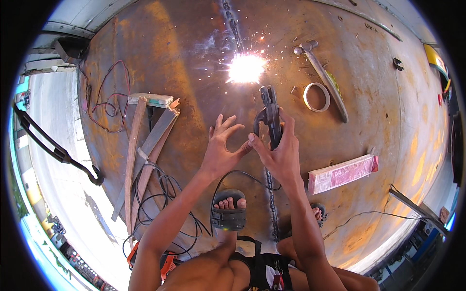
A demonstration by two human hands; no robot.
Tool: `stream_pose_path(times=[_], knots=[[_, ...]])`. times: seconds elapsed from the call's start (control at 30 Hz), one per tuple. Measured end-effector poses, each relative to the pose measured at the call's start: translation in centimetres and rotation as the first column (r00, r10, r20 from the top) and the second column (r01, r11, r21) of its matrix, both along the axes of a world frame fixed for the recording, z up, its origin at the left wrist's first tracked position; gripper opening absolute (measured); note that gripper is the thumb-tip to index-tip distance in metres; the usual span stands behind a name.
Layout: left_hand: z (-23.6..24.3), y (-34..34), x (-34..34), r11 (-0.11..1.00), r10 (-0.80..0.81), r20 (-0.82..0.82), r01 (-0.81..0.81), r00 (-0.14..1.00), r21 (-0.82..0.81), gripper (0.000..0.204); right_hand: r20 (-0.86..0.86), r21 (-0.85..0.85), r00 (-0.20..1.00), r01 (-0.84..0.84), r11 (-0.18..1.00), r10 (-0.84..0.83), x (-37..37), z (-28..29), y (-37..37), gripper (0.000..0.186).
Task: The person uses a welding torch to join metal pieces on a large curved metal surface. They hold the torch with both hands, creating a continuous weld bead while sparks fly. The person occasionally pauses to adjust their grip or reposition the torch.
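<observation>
My right hand [280,154] is wrapped round a black welding electrode holder [271,116], its jaws pointing away from me. Just beyond the jaws a bright white welding arc [246,68] throws sparks and a little smoke; its glare hides the electrode and the spot being welded. A dark weld seam [232,24] runs on from the glare toward the far edge of the rusty steel plate [194,92]. Beside the holder, my left hand [222,145] hovers with fingers spread, holding nothing. Its thumb comes close to the right hand; whether they touch, I cannot tell.
A hammer [323,75] and a tape roll [316,97] lie right of the arc. Nearer sits a pink-and-white electrode box [342,173]. Wooden strips [135,160] and black cable [165,186] crowd the left. A hooked black bar [58,148] stands off the plate's left edge. My sandalled foot [229,208] rests nearby.
</observation>
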State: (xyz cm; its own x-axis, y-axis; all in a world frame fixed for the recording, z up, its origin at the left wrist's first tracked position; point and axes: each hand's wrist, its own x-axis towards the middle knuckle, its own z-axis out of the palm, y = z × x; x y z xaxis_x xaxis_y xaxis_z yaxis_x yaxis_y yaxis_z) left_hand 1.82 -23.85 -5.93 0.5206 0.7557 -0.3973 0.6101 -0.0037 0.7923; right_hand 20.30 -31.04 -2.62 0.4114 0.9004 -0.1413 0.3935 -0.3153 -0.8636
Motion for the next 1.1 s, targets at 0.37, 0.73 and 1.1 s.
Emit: stream_pose_path(times=[0.37,0.73,1.1], knots=[[-0.2,-0.19,-0.11,1.0,0.007,0.0,-0.007,1.0,0.024,0.074,-0.01,0.017,1.0,-0.006,1.0,0.006,0.01,-0.11,0.02,0.09],[-0.02,-0.14,-0.13,0.999,-0.016,-0.021,0.016,1.0,0.034,0.068,0.004,0.03,1.0,0.001,1.0,-0.001,0.01,-0.17,-0.04,0.088],[-0.2,-0.13,-0.13,1.0,-0.002,-0.003,0.002,1.0,0.018,0.075,0.005,0.038,1.0,0.003,0.999,-0.004,-0.02,-0.36,0.0,0.087]])
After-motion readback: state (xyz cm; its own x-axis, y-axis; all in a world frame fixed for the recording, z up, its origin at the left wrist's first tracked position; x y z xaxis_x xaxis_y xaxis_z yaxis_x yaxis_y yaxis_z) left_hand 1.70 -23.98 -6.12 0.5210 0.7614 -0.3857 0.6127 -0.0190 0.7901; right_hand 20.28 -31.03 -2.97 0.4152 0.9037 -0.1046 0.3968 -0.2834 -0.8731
